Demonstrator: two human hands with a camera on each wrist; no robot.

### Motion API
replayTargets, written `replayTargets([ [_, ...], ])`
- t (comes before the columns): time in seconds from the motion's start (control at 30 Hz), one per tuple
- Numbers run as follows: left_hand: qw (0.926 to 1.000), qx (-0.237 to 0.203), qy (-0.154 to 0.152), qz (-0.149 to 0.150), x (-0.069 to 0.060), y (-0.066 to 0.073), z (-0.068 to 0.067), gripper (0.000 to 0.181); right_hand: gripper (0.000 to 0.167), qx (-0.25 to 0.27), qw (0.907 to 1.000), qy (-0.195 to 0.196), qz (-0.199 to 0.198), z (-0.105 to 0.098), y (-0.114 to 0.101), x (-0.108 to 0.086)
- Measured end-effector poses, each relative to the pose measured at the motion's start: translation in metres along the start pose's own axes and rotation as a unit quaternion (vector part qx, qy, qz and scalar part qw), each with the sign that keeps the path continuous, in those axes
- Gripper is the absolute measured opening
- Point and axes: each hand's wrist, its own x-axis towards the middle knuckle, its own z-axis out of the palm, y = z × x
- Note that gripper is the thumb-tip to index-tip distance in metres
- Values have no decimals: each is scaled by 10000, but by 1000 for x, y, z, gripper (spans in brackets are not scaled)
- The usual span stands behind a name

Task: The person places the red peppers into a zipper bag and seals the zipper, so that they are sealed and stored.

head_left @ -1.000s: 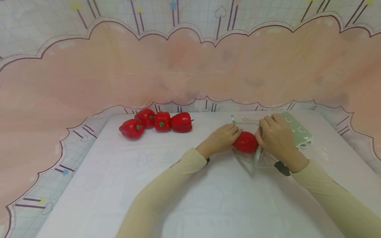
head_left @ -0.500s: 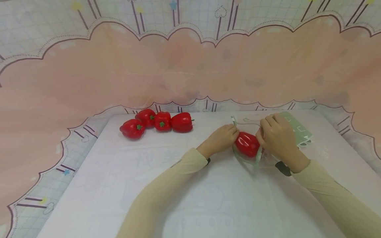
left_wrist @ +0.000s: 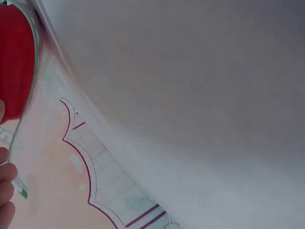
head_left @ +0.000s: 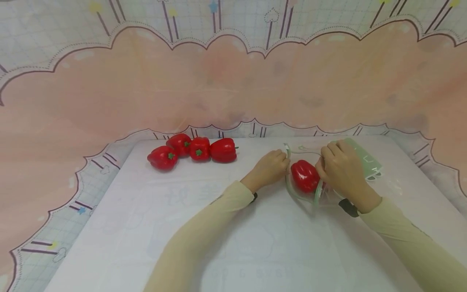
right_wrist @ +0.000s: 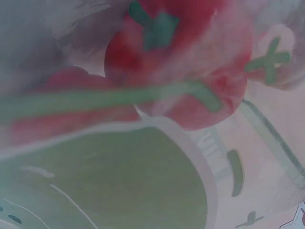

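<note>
Between my hands a clear zip bag (head_left: 305,155) with green edging lies with its mouth spread towards the left. A red bell pepper (head_left: 305,176) sits in that mouth, apart from my left hand's curled fingers. My left hand (head_left: 268,168) pinches the bag's left rim; in the left wrist view fingertips (left_wrist: 5,191) show below the pepper (left_wrist: 16,62). My right hand (head_left: 339,170) grips the bag's other side, hiding part of it. Through the printed film, the right wrist view shows a pepper with a green stem (right_wrist: 159,31) and another red shape (right_wrist: 71,107) beside it.
Several red bell peppers (head_left: 193,149) lie grouped at the back left of the white table (head_left: 219,227). The bag's green printed part (head_left: 365,158) extends right, past my right hand. A patterned cloth (head_left: 233,89) hangs behind the table.
The pepper has turned and shifted slightly right, deeper into the bag's mouth. My left fingers have drawn back from it to the rim. The right hand has barely moved.
</note>
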Motion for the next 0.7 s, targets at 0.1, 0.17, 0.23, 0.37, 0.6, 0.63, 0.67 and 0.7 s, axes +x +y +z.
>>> replayTargets([
  [0.1, 9996, -221, -181, -42, -4, -5, -1, 28, 16, 9, 10000, 16, -21, 0, 0, 0],
  [0.17, 9988, -379, -300, -71, -8, -8, -4, 33, 16, 10, 10000, 18, -34, 0, 1, 0],
  [0.23, 9981, -495, -357, -89, -12, -12, -7, 39, 16, 8, 10000, 23, -45, 0, 1, 0],
  [0.37, 9977, -648, -191, -10, -23, -20, -16, 48, 15, 0, 10000, 31, -53, 0, 1, 1],
  [0.6, 9982, -592, 3, 116, -41, -35, -33, 58, 15, -38, 9999, 52, -99, 0, 1, 1],
  [0.63, 9983, -567, 7, 124, -43, -37, -36, 58, 15, -43, 9999, 56, -104, 0, 1, 1],
  [0.67, 9985, -526, -5, 126, -46, -39, -39, 59, 15, -53, 9999, 62, -113, 0, 1, 1],
  [0.7, 9987, -490, -26, 123, -48, -41, -42, 60, 15, -54, 9999, 69, -119, 0, 1, 1],
])
